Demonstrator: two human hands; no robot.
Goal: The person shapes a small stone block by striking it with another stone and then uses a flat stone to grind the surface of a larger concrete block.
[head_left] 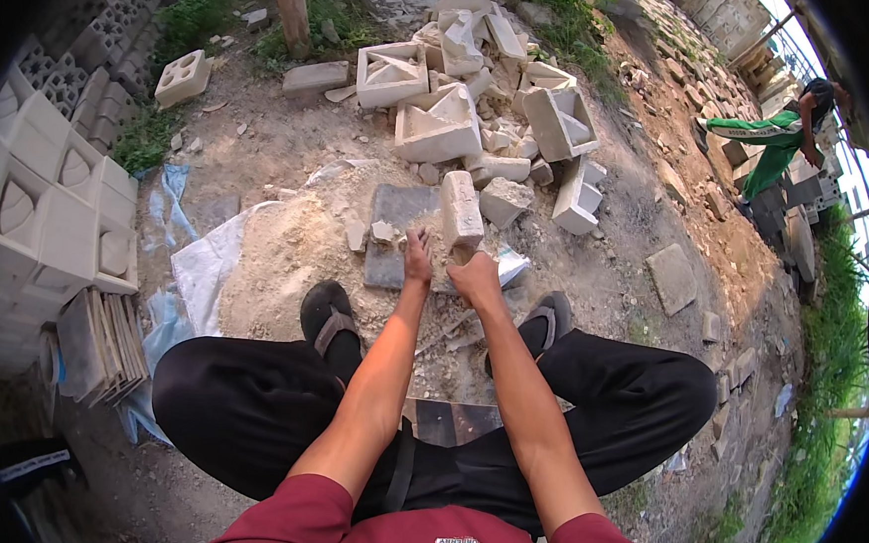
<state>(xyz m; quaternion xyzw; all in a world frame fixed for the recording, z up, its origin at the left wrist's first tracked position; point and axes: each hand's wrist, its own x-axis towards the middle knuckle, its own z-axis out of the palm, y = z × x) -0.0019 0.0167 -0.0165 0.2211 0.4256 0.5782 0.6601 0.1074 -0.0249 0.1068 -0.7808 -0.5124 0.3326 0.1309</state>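
Observation:
My right hand (476,277) is closed at the near end of a pale, dusty rectangular block (461,205). The block stands tilted up, and whether it has a handle is hidden by the fist. Beside it, my left hand (419,256) is held edge-on with its fingers stretched out and nothing gripped. Both hands are over a dark flat slab (387,272) lying on the ground between my feet. Crumbled pale pieces (384,233) lie on the slab, close to the left hand's fingers.
A mound of pale crushed material (291,253) spreads over a white sheet (206,266) at left. Broken moulded blocks (438,122) are heaped ahead. Whole blocks (65,219) are stacked on the left, above leaning boards (112,336). Another person (786,134) bends over at far right.

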